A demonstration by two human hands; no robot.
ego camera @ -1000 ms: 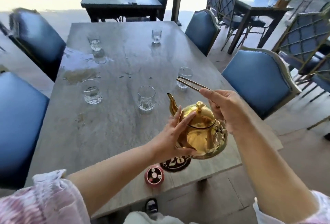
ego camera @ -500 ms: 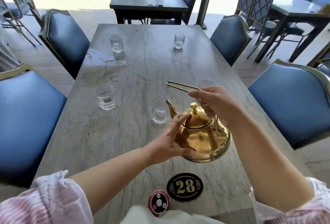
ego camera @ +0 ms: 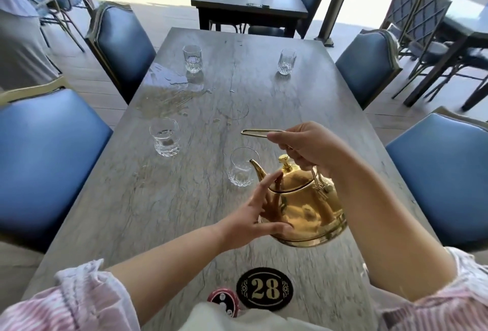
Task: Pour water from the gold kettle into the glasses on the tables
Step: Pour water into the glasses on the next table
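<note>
Over the table [ego camera: 171, 212], kettle [ego camera: 309, 206] has reached the eleven-o'clock glass [ego camera: 239, 172]; right hand [ego camera: 309, 146] grips handle [ego camera: 260, 132], left hand [ego camera: 253, 214] steadies flat-fingered; pouring likely next.

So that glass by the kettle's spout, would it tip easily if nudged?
Probably not: the glass is short and wide with a thick cut base. It may slide instead, since the table looks smooth, with spilled water nearby. Likely fragile if knocked off.

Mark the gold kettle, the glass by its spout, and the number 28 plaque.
gold kettle [ego camera: 309, 214]: head view, its belly.
glass by the spout [ego camera: 239, 175]: head view, lower wall.
number 28 plaque [ego camera: 264, 289]: head view, its digits.
</note>
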